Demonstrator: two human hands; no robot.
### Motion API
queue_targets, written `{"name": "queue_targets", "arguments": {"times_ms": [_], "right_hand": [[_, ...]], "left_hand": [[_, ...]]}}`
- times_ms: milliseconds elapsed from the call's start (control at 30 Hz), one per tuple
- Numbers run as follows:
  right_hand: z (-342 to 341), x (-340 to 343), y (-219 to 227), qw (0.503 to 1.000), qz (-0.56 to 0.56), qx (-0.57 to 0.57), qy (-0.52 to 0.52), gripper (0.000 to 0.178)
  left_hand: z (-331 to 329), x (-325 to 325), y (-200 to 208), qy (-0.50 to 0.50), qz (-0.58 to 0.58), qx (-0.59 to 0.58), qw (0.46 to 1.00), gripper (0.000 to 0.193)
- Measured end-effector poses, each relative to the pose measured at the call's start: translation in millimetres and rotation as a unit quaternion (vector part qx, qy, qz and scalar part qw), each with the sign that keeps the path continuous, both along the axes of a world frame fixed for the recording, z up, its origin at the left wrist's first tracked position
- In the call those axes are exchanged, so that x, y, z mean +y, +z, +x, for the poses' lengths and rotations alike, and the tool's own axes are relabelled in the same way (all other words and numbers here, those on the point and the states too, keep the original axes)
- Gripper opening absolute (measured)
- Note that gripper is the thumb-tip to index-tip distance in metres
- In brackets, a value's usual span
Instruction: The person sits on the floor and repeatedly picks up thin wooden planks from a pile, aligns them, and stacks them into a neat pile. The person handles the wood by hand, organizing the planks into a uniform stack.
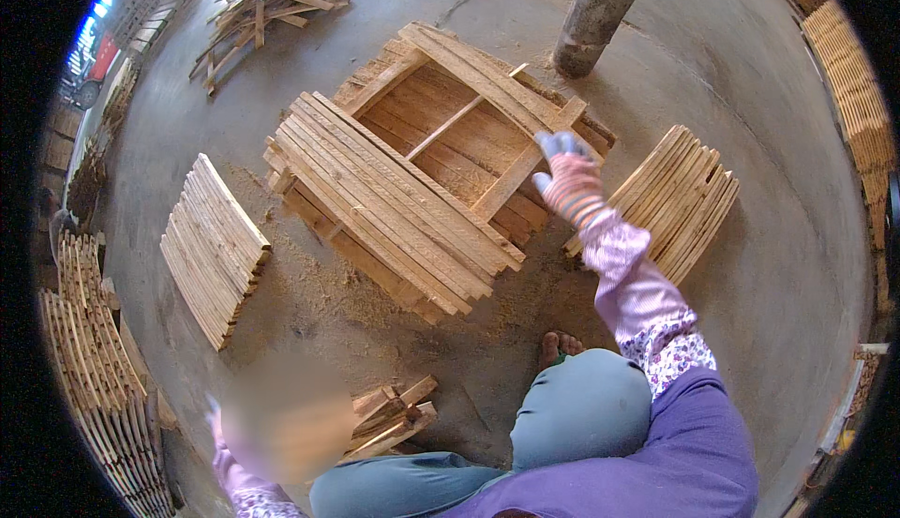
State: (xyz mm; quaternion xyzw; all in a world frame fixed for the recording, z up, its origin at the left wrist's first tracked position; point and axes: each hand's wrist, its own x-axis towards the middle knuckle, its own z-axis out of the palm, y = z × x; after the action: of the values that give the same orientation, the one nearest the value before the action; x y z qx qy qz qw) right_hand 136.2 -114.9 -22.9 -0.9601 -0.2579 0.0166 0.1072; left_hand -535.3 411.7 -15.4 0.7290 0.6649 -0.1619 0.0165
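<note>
Roughly half covered, half open

The right hand (569, 176), gloved, has its fingers extended rather than clenched, and no piece shows in its grasp; whether it touches the wood beneath is unclear. It is at three o'clock on the timber stack (511, 183), which lies mid-view on the floor (778, 143). The left hand (215, 417) is off towards half past seven, blurred; I cannot tell whether it grips anything.

Judging by the layout, the work is partway along. Close-set slats (398, 204) cover the stack's seven-to-eight o'clock side, while long boards (478, 77) edge its one o'clock side. Between them a gap remains uncovered, crossed by one thin stick (446, 128).

The stack is pale, rough-sawn and sawdust-strewn, its slat ends uneven and its lower boards visible through the gap.

Farther out, one slat batch (675, 199) lies past three o'clock, another batch (214, 254) between eight and nine, offcuts (398, 415) near six, and a scrap heap (277, 2) towards half past ten.
</note>
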Motion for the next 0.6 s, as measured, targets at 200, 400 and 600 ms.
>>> {"name": "queue_targets", "arguments": {"times_ms": [200,400,600], "right_hand": [[40.4,26.6,0.7,0.972,-0.231,-0.031,-0.016,0.036],[-12.0,-53.2,-9.4,0.97,0.233,0.007,-0.068,0.042],[-104.4,-268.8,-95.7,0.881,0.2,-0.094,-0.418,0.049]], "left_hand": [[26.1,-37.1,-57.4,-0.019,-0.254,0.194,0.947,0.064],[177.3,-113.1,16.6,-0.157,-0.119,-0.181,0.963,0.037],[215.3,-92.3,-17.2,-0.24,-0.051,-0.045,0.968,0.05]]}}
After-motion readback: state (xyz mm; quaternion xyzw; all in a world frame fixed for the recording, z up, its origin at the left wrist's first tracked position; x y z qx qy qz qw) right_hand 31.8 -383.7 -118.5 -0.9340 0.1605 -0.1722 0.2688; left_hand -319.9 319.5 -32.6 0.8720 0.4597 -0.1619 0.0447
